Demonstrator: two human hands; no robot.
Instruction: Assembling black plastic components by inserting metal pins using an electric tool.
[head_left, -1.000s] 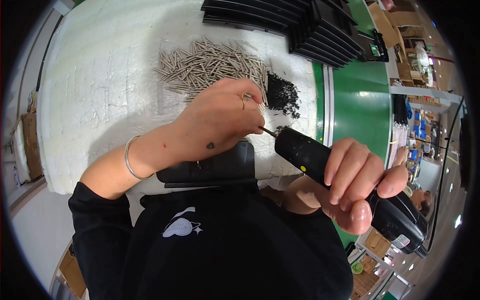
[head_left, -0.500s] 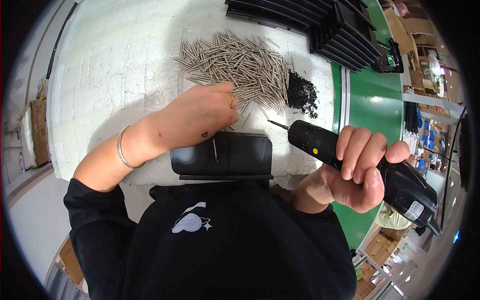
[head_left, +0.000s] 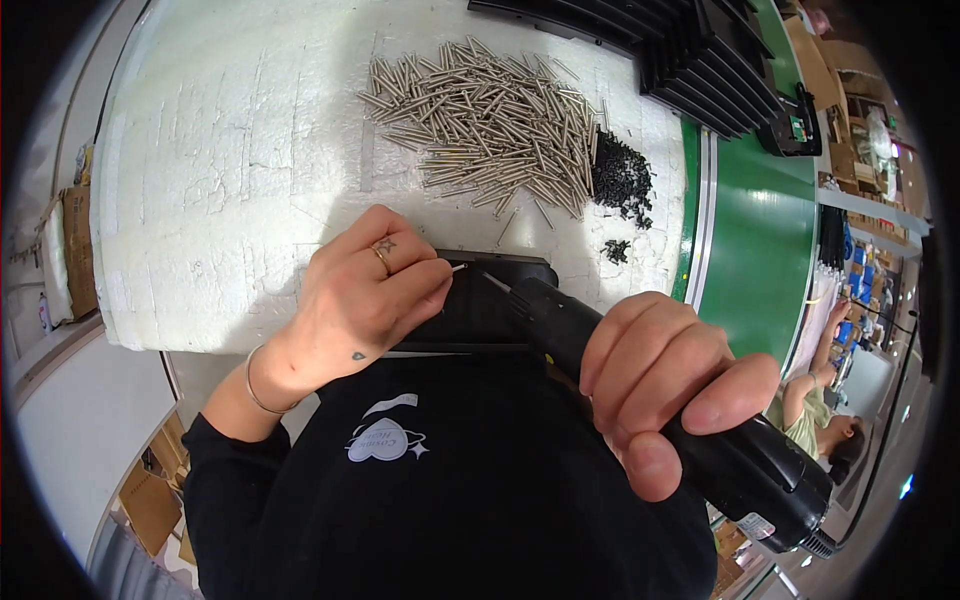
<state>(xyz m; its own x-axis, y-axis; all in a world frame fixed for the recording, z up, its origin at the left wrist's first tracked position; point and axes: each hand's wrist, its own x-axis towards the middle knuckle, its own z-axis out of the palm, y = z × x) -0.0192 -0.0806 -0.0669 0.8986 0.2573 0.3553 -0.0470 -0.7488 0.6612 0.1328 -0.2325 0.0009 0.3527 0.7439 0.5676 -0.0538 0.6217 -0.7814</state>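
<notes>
My left hand [head_left: 365, 290] is closed, with a slim silver metal pin [head_left: 460, 267] pinched between thumb and fingers; most of the pin is hidden. My right hand [head_left: 655, 385] wraps around a black electric screwdriver [head_left: 552, 322], its bit pointing left with the tip close to the pin's exposed end. Whether bit and pin touch, I cannot tell. Beneath both hands lies a black panel [head_left: 490, 325] at the near edge of the white padded surface, partly covered by the hands and tool. A heap of similar silver pins [head_left: 490, 125] spreads beyond it.
Right of the pins sits a pile of small black screws [head_left: 622, 178], with a little cluster of screws [head_left: 617, 250] nearer me. Black ribbed panels [head_left: 710, 85] are stacked at the far right, beside a green tabletop [head_left: 755, 225]. Another person [head_left: 815, 420] is at the right.
My left hand has come back from the pin heap, bringing a pin over the panel. The screwdriver has swung left and nearer, its bit now by the pin. A person has appeared at right.
</notes>
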